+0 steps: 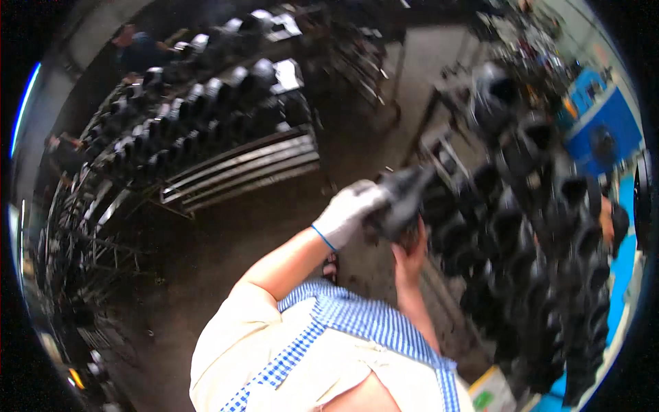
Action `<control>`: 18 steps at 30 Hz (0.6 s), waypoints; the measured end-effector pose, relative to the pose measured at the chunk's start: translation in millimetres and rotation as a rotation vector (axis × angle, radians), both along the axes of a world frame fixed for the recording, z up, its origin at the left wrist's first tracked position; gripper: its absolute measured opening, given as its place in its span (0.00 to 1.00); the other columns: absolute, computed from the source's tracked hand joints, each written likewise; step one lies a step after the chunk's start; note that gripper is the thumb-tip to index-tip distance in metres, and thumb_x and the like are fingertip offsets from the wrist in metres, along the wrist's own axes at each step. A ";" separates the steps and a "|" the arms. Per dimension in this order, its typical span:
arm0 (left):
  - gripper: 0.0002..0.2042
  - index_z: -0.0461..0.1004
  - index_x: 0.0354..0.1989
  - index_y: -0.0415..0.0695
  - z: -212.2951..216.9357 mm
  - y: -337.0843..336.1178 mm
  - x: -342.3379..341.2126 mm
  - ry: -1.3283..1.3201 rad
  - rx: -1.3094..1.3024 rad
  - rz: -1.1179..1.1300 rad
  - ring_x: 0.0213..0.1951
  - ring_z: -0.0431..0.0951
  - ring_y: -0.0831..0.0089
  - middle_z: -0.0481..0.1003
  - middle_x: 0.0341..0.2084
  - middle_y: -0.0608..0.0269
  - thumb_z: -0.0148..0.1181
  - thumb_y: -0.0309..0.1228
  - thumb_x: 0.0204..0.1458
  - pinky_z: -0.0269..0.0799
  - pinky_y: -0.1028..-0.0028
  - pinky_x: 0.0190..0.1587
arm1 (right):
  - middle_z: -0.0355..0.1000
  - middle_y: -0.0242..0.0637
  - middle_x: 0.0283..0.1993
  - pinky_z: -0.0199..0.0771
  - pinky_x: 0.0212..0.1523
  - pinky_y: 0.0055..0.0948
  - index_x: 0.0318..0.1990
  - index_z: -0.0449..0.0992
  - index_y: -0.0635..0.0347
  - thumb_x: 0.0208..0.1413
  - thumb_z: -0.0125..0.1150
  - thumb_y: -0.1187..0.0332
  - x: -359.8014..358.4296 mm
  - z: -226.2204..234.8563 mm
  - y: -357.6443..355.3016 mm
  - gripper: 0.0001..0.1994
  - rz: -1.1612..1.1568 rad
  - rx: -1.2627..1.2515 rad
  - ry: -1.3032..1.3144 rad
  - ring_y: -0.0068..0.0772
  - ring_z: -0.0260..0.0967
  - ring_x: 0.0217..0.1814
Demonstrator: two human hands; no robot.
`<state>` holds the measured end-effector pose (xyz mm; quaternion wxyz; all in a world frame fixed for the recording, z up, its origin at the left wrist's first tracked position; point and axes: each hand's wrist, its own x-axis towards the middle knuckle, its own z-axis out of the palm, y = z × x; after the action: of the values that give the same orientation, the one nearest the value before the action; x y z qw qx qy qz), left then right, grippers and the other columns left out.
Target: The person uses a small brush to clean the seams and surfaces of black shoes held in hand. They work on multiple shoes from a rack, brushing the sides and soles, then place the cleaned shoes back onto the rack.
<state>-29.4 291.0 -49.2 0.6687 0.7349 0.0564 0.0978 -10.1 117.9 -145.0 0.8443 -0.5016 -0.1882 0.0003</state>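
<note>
A black boot [403, 204], blurred by motion, is held up in front of my body between both hands. My left hand [351, 208], in a white glove with a blue cuff edge, is closed on its left side. From below, my bare right hand [410, 254] grips the boot's lower part, fingers curled around it. Part of the boot is hidden behind the hands. Just to the right, a rack carries rows of similar black boots [511, 226], many with dark openings facing up.
At the far left, another rack [240, 168] with pale metal bars bears rows of glossy black boots. A person [134, 51] in dark clothing is beyond it. A blue panel [604, 134] stands at right. By my lower right is a white-and-green box [491, 393].
</note>
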 end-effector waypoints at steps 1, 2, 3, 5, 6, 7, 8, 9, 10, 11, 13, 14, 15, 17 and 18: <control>0.18 0.76 0.47 0.41 -15.5 -2.7 -8.1 0.022 -0.322 -0.013 0.46 0.77 0.68 0.78 0.42 0.58 0.58 0.42 0.57 0.70 0.68 0.52 | 0.71 0.38 0.56 0.70 0.54 0.26 0.67 0.59 0.60 0.56 0.67 0.69 7.6 -1.3 -5.6 0.33 0.028 -0.081 -0.107 0.25 0.70 0.53; 0.19 0.74 0.50 0.41 -29.9 -8.1 -15.2 0.056 -0.639 -0.006 0.47 0.77 0.65 0.78 0.44 0.58 0.58 0.41 0.58 0.72 0.68 0.50 | 0.69 0.39 0.58 0.69 0.56 0.27 0.67 0.59 0.61 0.56 0.66 0.71 14.3 -6.4 -14.2 0.32 0.066 -0.159 -0.209 0.28 0.69 0.56; 0.19 0.73 0.52 0.41 -28.0 -22.2 -24.3 0.069 -0.815 -0.086 0.48 0.77 0.66 0.77 0.45 0.58 0.57 0.41 0.59 0.72 0.67 0.52 | 0.71 0.38 0.55 0.70 0.53 0.24 0.65 0.63 0.62 0.57 0.65 0.71 15.0 1.1 -24.8 0.28 0.089 -0.181 -0.115 0.25 0.70 0.52; 0.20 0.71 0.55 0.41 -12.8 -44.3 -33.7 0.056 -0.959 -0.173 0.49 0.77 0.66 0.76 0.47 0.58 0.56 0.41 0.60 0.72 0.65 0.55 | 0.74 0.34 0.49 0.70 0.45 0.20 0.61 0.69 0.64 0.58 0.64 0.71 19.1 4.3 -42.7 0.23 0.142 -0.194 -0.027 0.19 0.69 0.45; 0.21 0.70 0.56 0.40 -11.2 -50.4 -37.4 0.038 -0.929 -0.171 0.50 0.76 0.66 0.76 0.48 0.58 0.56 0.42 0.60 0.72 0.64 0.56 | 0.75 0.32 0.46 0.69 0.42 0.18 0.58 0.71 0.65 0.58 0.65 0.71 21.1 2.0 -48.9 0.21 0.188 -0.193 -0.017 0.16 0.69 0.42; 0.22 0.69 0.57 0.38 -16.4 -56.6 -43.1 0.059 -0.971 -0.112 0.51 0.76 0.65 0.75 0.49 0.56 0.57 0.40 0.59 0.71 0.63 0.57 | 0.76 0.30 0.43 0.69 0.38 0.16 0.56 0.73 0.65 0.58 0.65 0.70 20.9 -0.8 -55.9 0.19 0.235 -0.191 -0.007 0.14 0.68 0.39; 0.22 0.69 0.56 0.40 -19.4 -61.5 -47.7 0.100 -0.944 -0.112 0.51 0.76 0.63 0.75 0.49 0.56 0.59 0.40 0.58 0.72 0.62 0.56 | 0.75 0.28 0.39 0.67 0.35 0.16 0.55 0.74 0.65 0.57 0.66 0.69 19.0 -3.4 -63.0 0.19 0.221 -0.212 -0.044 0.13 0.66 0.36; 0.22 0.69 0.56 0.42 -16.0 -61.6 -49.3 0.134 -0.918 -0.110 0.51 0.76 0.61 0.75 0.49 0.57 0.60 0.40 0.57 0.74 0.60 0.54 | 0.74 0.26 0.35 0.65 0.31 0.15 0.54 0.75 0.65 0.57 0.67 0.68 19.9 -0.1 -65.3 0.19 0.210 -0.234 -0.085 0.11 0.64 0.32; 0.21 0.70 0.56 0.45 -12.5 -63.0 -49.9 0.168 -0.892 -0.109 0.51 0.77 0.59 0.76 0.49 0.58 0.61 0.39 0.56 0.75 0.59 0.53 | 0.73 0.24 0.31 0.62 0.28 0.14 0.53 0.76 0.65 0.56 0.68 0.68 20.4 2.8 -68.0 0.19 0.200 -0.256 -0.127 0.10 0.62 0.29; 0.24 0.69 0.57 0.41 -9.1 -66.9 -49.2 0.156 -0.854 -0.100 0.50 0.77 0.61 0.76 0.48 0.57 0.61 0.37 0.54 0.74 0.62 0.54 | 0.69 0.25 0.27 0.60 0.26 0.14 0.54 0.76 0.63 0.55 0.69 0.65 22.3 1.6 -73.9 0.20 0.086 -0.285 -0.211 0.11 0.60 0.27; 0.24 0.68 0.57 0.35 -4.7 -76.6 -56.2 0.142 -0.733 -0.085 0.48 0.77 0.65 0.75 0.46 0.55 0.59 0.36 0.55 0.73 0.66 0.53 | 0.68 0.25 0.25 0.59 0.26 0.14 0.53 0.76 0.62 0.56 0.68 0.63 19.8 34.5 -85.7 0.20 0.069 -0.433 -0.245 0.12 0.59 0.26; 0.24 0.67 0.56 0.32 -2.8 -80.7 -61.0 0.138 -0.669 -0.077 0.48 0.77 0.68 0.75 0.46 0.54 0.58 0.36 0.56 0.73 0.69 0.53 | 0.67 0.25 0.25 0.58 0.26 0.14 0.53 0.76 0.62 0.56 0.68 0.63 18.5 50.4 -92.0 0.20 0.061 -0.503 -0.260 0.12 0.58 0.25; 0.24 0.68 0.56 0.31 -12.5 -81.7 -62.6 0.178 -0.538 -0.028 0.46 0.77 0.70 0.76 0.44 0.56 0.60 0.35 0.55 0.73 0.71 0.50 | 0.69 0.27 0.26 0.61 0.27 0.15 0.53 0.76 0.62 0.56 0.68 0.58 20.6 56.6 -97.6 0.22 0.111 -0.562 -0.159 0.13 0.61 0.26; 0.19 0.73 0.50 0.34 2.3 -93.8 -69.4 0.235 -0.075 -0.037 0.40 0.78 0.72 0.78 0.38 0.58 0.61 0.33 0.54 0.74 0.72 0.46 | 0.70 0.27 0.28 0.63 0.29 0.17 0.54 0.76 0.61 0.56 0.67 0.55 30.9 28.0 -102.3 0.24 0.245 -0.538 -0.122 0.14 0.63 0.29; 0.17 0.75 0.48 0.36 9.9 -96.4 -70.3 0.231 0.181 -0.095 0.38 0.78 0.72 0.78 0.35 0.57 0.61 0.33 0.53 0.74 0.72 0.44 | 0.71 0.27 0.29 0.65 0.29 0.17 0.55 0.75 0.61 0.56 0.67 0.54 36.7 19.5 -103.0 0.25 0.321 -0.522 -0.110 0.14 0.64 0.30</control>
<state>-99.8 194.6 -39.3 0.5925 0.8005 0.0891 -0.0146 26.6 14.9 -125.4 0.6646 -0.6646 -0.3042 0.1549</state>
